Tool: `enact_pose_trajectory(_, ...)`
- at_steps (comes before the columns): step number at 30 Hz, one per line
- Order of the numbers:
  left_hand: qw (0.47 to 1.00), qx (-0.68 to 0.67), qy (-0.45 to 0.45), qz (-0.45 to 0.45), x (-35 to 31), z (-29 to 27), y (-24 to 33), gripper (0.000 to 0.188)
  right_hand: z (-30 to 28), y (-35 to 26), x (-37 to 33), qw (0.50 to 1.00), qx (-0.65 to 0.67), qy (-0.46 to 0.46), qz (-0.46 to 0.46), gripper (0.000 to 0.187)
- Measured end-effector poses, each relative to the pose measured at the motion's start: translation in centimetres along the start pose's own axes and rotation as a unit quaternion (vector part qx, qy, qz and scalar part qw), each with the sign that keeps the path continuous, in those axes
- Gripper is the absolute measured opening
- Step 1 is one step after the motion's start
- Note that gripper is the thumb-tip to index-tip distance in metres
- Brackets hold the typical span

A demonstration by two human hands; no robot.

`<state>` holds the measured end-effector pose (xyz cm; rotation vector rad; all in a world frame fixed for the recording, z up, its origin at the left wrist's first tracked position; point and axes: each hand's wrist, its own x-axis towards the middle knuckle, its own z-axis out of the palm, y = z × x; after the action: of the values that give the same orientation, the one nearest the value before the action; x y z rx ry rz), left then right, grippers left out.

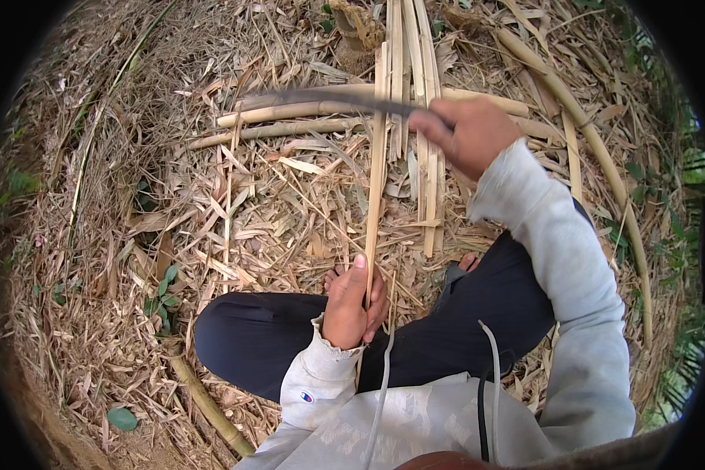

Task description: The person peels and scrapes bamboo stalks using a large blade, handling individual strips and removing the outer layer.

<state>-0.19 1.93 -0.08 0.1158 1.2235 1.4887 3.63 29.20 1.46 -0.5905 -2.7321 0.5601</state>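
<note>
My left hand is closed around the lower part of a long split bamboo strip, its thumb lying along the strip. The strip runs away from me toward the far side. My right hand is closed on the handle of a machete, mostly hidden by the fingers. The dark blade points left and crosses over the upper part of the strip. Its far end is smeared by motion, so I cannot tell whether the edge touches the strip.
Several split strips lie in a bundle beyond my knees, across bamboo poles. A long curved pole lies at the right, another pole at the lower left. A stump stands at the far side. Dry leaves and shavings cover the ground.
</note>
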Motion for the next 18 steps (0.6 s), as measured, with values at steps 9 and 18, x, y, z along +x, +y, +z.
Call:
enact_pose_trajectory(9, 1.0, -0.002, 0.018, 0.008, 0.1, -0.4, -0.1, 0.05, -0.4, 0.9, 0.7, 1.0, -0.014, -0.02, 0.01, 0.082)
enact_pose_trajectory(18, 0.989, 0.096, -0.075, 0.08, -0.9, -0.2, 1.6, 0.045, -1.3, 4.0, 2.6, 0.888, 0.369, -0.032, 0.272, 0.08)
